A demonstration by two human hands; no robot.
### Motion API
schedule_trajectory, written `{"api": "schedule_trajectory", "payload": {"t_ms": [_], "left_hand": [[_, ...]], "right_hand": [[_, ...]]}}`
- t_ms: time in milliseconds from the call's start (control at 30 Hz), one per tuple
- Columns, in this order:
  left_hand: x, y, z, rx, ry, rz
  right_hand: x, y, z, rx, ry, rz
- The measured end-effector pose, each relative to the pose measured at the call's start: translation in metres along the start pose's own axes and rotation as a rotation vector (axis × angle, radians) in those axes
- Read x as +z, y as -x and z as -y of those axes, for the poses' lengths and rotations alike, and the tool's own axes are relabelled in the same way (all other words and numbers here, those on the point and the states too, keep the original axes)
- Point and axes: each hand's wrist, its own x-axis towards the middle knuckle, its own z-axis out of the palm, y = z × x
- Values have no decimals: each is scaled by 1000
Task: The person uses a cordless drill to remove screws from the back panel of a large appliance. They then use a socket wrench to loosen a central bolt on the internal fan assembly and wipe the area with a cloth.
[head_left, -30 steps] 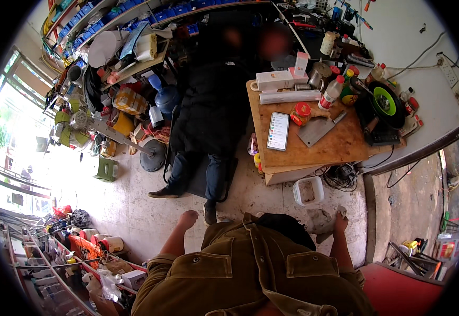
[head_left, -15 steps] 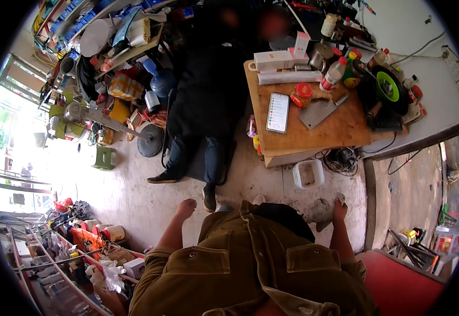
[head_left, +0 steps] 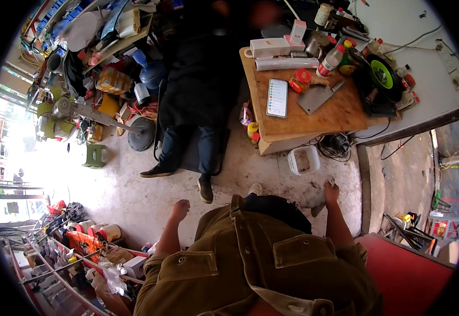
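My left hand [head_left: 180,209] hangs beside my body over the floor, its fingers curled in, with nothing visible in them. On the other side, my right hand [head_left: 332,193] is closed around the top of a pale, crumpled, bag-like thing [head_left: 312,196]. That thing hangs down toward the floor and has a darker lower part; its contents cannot be made out. A white plastic tub [head_left: 290,159] stands on the floor just beyond my right hand. Past the tub is a wooden table [head_left: 298,125] bearing a phone [head_left: 277,98], a cleaver [head_left: 316,98] and a red-lidded jar [head_left: 300,80].
A person in dark clothes [head_left: 198,95] sits ahead, feet stretched toward me. At left are a fan [head_left: 63,108], a green stool [head_left: 94,156] and cluttered shelves [head_left: 55,258]. A red surface [head_left: 406,263] lies at my right. Cables [head_left: 336,149] gather below the table.
The view has shifted slightly forward and to the right, so the table and the seated person appear higher and further left. Both my hands keep their grip and place beside my body.
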Motion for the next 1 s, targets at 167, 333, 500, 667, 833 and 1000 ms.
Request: {"api": "schedule_trajectory", "payload": {"t_ms": [167,333,500,667,833,1000], "left_hand": [[-24,25,35,114,-12,12],[-58,69,128,-50,100,-37],[-88,114,180,-254,259,-161],[-109,151,226,-324,402,-210],[-119,152,253,-459,127,-295],[-92,143,152,-314,146,-404]], "right_hand": [[32,15,1,-107,121,8],[85,54,38,-123,107,48],[129,74,66,-284,277,85],[182,102,105,-325,359,192],[228,62,94,-460,541,266],[270,43,121,-487,388,543]]}}
